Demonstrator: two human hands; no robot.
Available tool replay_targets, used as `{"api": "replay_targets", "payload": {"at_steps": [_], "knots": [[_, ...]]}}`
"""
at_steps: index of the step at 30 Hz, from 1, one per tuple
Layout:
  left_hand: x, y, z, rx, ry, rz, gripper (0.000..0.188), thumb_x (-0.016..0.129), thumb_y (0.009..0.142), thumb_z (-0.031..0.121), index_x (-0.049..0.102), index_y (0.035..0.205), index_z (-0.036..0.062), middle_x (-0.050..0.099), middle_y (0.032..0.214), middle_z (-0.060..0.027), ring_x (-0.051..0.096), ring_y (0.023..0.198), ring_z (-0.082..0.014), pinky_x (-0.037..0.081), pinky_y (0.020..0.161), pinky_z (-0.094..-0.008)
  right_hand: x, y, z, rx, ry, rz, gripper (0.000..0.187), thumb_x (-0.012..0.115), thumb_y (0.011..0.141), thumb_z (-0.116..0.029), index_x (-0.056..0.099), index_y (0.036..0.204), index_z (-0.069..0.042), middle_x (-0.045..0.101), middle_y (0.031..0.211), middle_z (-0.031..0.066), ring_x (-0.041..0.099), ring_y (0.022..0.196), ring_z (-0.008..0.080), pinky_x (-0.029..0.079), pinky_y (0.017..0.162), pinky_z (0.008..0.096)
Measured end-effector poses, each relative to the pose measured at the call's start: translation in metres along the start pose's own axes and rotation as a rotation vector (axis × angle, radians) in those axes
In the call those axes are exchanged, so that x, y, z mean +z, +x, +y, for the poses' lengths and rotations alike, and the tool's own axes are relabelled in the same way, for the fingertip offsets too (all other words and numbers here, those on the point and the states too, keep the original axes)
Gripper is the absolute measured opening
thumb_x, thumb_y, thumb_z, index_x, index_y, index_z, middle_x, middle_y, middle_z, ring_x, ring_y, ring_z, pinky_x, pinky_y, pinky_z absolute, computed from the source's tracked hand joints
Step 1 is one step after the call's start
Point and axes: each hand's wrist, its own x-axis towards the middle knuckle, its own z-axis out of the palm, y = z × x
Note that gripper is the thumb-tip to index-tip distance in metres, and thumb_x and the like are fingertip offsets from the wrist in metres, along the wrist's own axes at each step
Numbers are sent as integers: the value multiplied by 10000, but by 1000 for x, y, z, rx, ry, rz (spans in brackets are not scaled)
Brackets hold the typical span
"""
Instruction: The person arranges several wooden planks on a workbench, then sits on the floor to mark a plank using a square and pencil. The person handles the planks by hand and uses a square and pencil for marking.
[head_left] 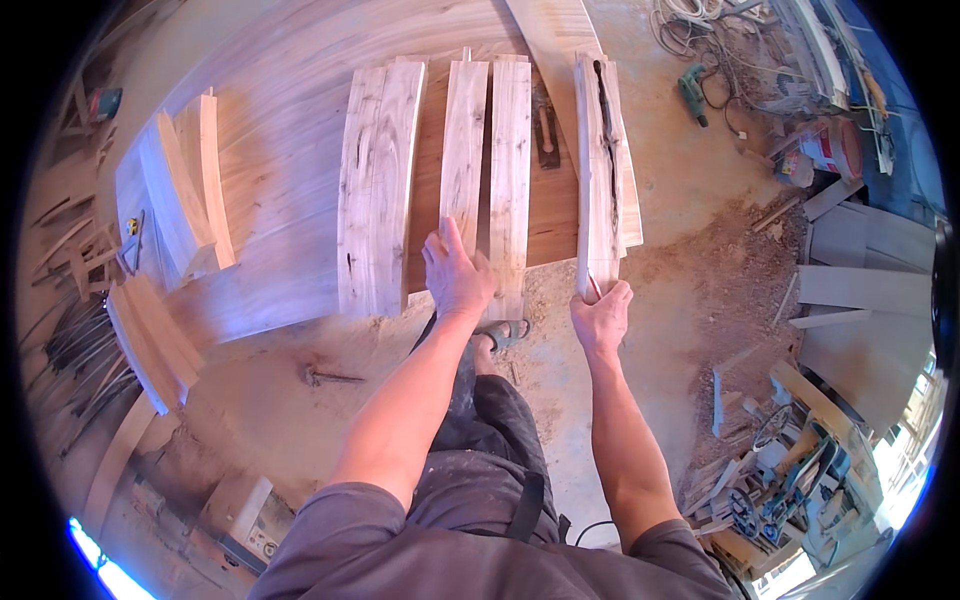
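Cracked plank (600, 150) of pale wood lies at the right of a row of four, its length running from near to far and a dark split showing along its upper face. Its near end meets the right hand (602, 316), whose fingers are closed around a slender, reddish, pencil-like stick (594, 286); whether they also grip the wood, I cannot tell. Left of it, with a gap between, come a narrow board (511, 150), a middle board (465, 140) and a wider board (378, 190), all roughly side by side. On the near part of the middle board rests the left hand (460, 278), index finger stretched forward and the others bent; I cannot tell whether it grips or only presses. These pieces lie over a large wooden panel (275, 170), some near ends jutting past its near edge. A dark slotted metal piece (546, 135) lies between the narrow board and the cracked plank. At the panel's left end are two more boards (190, 200). On the floor, far right, lies a green drill (692, 95), with a red and white bucket (832, 148) beyond it to the right. Wood scraps (735, 490) are heaped near right.
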Motion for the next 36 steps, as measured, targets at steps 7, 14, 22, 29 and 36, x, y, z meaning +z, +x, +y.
{"api": "replay_targets", "payload": {"at_steps": [7,14,22,29,36], "knots": [[2,-1,-1,-6,55,30,839,750,805,142,345,1532,33,467,1303,-248,491,1222,-447,499,937,-530,0,0,0,-3,-7,-32,509,764,744,-209,470,1117,-26,546,1119,194,602,1039,425,528,871,524],[-2,2,0,-32,25,-36,856,744,814,145,298,1537,35,450,1288,-259,470,1225,-448,469,979,-523,-13,-1,-7,33,40,-46,657,783,748,-228,479,1279,9,540,1148,196,589,1089,410,522,915,506],[-8,7,-15,2,-36,-91,1010,780,772,124,200,1595,33,487,1247,-248,494,1202,-436,461,987,-512,-19,-72,4,-40,320,190,668,760,782,-82,498,1394,-22,529,1131,195,565,967,330,520,829,416],[-15,22,-4,-103,-45,-146,1043,802,748,118,209,1593,-34,520,1349,-254,531,1248,-401,441,1061,-504,4,-112,-1,-86,393,-126,382,671,779,-39,667,1161,-37,601,916,139,604,790,301,523,729,404],[-89,37,-37,-412,-990,-198,1226,774,656,-60,14,1618,-75,653,1052,-167,687,849,-224,592,740,-326,8,-113,-4,-55,436,-256,312,653,797,-52,691,1106,-27,685,951,174,671,869,334,540,791,421]]}}
